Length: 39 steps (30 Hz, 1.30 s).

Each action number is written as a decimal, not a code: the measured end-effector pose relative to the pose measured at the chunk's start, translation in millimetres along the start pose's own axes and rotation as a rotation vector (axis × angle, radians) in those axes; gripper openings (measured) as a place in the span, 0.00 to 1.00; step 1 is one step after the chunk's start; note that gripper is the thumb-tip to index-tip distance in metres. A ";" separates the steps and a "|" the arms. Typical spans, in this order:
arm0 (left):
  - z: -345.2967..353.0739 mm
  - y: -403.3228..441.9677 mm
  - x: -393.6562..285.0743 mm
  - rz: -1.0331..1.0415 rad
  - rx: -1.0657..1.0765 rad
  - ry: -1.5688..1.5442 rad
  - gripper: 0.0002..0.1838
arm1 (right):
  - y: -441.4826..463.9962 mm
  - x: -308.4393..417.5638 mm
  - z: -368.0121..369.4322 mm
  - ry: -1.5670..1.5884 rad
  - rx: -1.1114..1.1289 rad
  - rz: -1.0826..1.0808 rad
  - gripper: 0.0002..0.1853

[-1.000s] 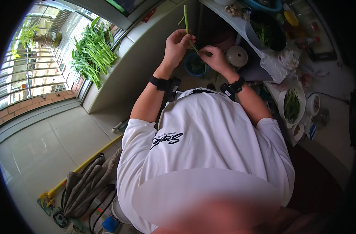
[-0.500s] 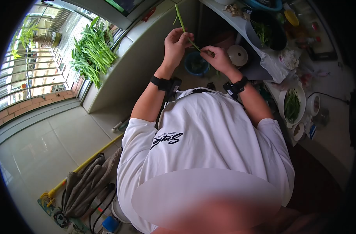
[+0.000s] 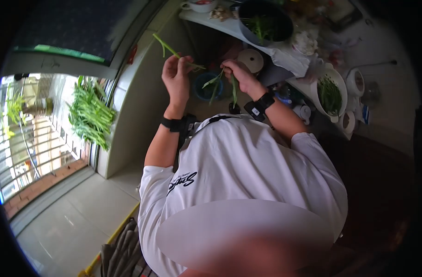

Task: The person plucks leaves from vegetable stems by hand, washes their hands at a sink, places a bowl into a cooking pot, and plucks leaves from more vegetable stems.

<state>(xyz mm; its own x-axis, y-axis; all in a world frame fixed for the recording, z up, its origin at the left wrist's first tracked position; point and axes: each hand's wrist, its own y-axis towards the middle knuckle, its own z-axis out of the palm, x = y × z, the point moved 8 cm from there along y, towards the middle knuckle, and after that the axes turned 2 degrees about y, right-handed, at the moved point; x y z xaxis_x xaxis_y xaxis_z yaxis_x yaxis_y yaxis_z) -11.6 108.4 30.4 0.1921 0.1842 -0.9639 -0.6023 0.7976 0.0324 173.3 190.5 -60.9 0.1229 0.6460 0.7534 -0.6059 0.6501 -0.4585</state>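
My left hand (image 3: 176, 76) is closed, pinching a green water spinach stem (image 3: 165, 45) whose long end sticks up to the left. A thin end of that stem points right, towards my other hand. My right hand (image 3: 240, 75) is closed on a leafy water spinach tip (image 3: 234, 90), its narrow leaves hanging down. A gap separates the two hands. Below and between them stands a blue basin (image 3: 198, 87) with some greens in it. Both wrists wear black straps with small devices.
On the window ledge at left lies a heap of water spinach (image 3: 88, 113). At right, a counter (image 3: 220, 24) bears a dark pot (image 3: 282, 28) with greens. Also there are garlic (image 3: 220, 13), a plastic bag (image 3: 289, 60) and a white colander (image 3: 342, 87) of cut greens.
The stem held between both hands has come apart, and my hands have moved away from each other. Leaves now hang from my right hand. The camera view has turned.
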 end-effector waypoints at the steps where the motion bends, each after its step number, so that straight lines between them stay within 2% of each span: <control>1: 7.2 3.8 -5.3 0.009 0.020 0.047 0.11 | -14.1 15.6 -11.7 -0.175 -0.024 -0.149 0.08; 4: 45.1 20.8 -33.2 0.043 0.132 0.168 0.11 | -68.5 52.6 -69.8 -0.555 -0.139 -0.476 0.11; 6: 70.6 39.4 -43.6 0.093 0.228 0.283 0.13 | -113.7 71.1 -131.2 -0.618 -0.350 -0.467 0.11; 8: 99.2 53.7 -54.5 0.155 0.312 0.468 0.14 | -172.8 105.5 -177.9 -0.635 -0.420 -0.531 0.12; 10: 134.4 67.0 -62.0 0.215 0.405 0.648 0.15 | -229.1 133.4 -249.9 -0.983 -0.803 -0.535 0.12; 11: 148.9 77.3 -61.1 0.220 0.431 0.641 0.15 | -257.5 157.0 -263.4 -1.062 -0.946 -0.481 0.12; 12: 164.2 87.4 -57.8 0.250 0.455 0.752 0.15 | -276.5 175.7 -283.0 -1.233 -1.049 -0.544 0.13; 15: 214.5 103.2 -50.1 0.321 0.516 0.955 0.16 | -292.6 199.4 -358.9 -1.392 -1.205 -0.417 0.13; 17: 238.3 114.8 -38.4 0.332 0.526 1.144 0.18 | -277.0 203.5 -404.3 -1.573 -1.240 -0.227 0.14; 18: 249.5 118.2 -34.2 0.391 0.502 1.244 0.19 | -265.4 200.6 -425.3 -1.542 -1.204 -0.036 0.16; 20: 264.9 129.0 -5.8 0.410 0.571 1.402 0.20 | -233.9 169.8 -485.3 -1.588 -1.081 0.070 0.19; 21: 273.4 125.4 2.3 0.472 0.603 1.452 0.21 | -230.8 160.6 -488.7 -1.586 -1.098 0.068 0.25; 22: 276.6 122.5 6.5 0.477 0.601 1.453 0.21 | -227.7 152.4 -499.2 -1.585 -1.101 0.063 0.25; 24: 282.9 113.7 20.3 0.457 0.718 1.530 0.21 | -227.8 155.4 -508.5 -1.329 -1.135 -0.132 0.32; 25: 280.9 114.2 24.6 0.405 0.715 1.493 0.21 | -235.0 161.8 -504.5 -1.259 -1.177 -0.257 0.30; 26: 279.7 114.3 27.0 0.401 0.711 1.498 0.21 | -236.8 162.6 -502.9 -1.259 -1.170 -0.257 0.30; 27: 277.3 114.4 25.6 0.425 0.686 1.481 0.21 | -246.6 169.3 -497.9 -1.147 -1.214 -0.437 0.28; 28: 273.4 113.1 22.3 0.443 0.659 1.467 0.21 | -256.2 174.4 -492.8 -1.026 -1.244 -0.610 0.26; 29: 267.4 112.1 20.0 0.424 0.646 1.481 0.21 | -261.8 171.8 -497.2 -0.846 -1.285 -0.619 0.23; 30: 264.5 109.7 10.3 0.421 0.605 1.432 0.20 | -265.8 168.6 -498.6 -0.631 -1.287 -0.692 0.26; 32: 246.8 108.6 0.0 0.396 0.526 1.405 0.19 | -253.8 171.7 -488.2 -0.540 -1.211 -0.786 0.25; 34: 223.8 107.4 -12.8 0.411 0.447 1.277 0.18 | -268.5 166.2 -442.0 -0.040 -1.139 -0.771 0.21; 35: 205.3 103.3 -19.4 0.344 0.353 1.235 0.17 | -262.3 162.5 -415.6 -0.006 -1.081 -0.758 0.20; 36: 190.0 91.2 -33.2 0.360 0.302 1.243 0.17 | -247.3 155.2 -389.3 0.030 -0.998 -0.735 0.18; 37: 158.3 89.8 -27.0 0.312 0.218 1.232 0.16 | -226.2 146.4 -362.4 -0.100 -0.842 -0.708 0.18; 38: 134.0 78.9 -27.9 0.295 0.171 1.219 0.16 | -205.3 124.8 -329.3 -0.135 -0.792 -0.608 0.17; 39: 110.8 63.8 -28.5 0.285 0.142 1.220 0.14 | -175.8 106.0 -302.5 -0.360 -0.527 -0.474 0.15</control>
<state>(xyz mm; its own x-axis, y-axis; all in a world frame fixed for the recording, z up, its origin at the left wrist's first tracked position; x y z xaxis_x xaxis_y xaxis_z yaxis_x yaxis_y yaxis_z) 30.3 217.7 89.2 -0.8152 -0.2293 -0.5319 -0.4016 0.8855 0.2336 530.6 265.8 -43.0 -0.0421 0.1423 0.9889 -0.0895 0.9853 -0.1456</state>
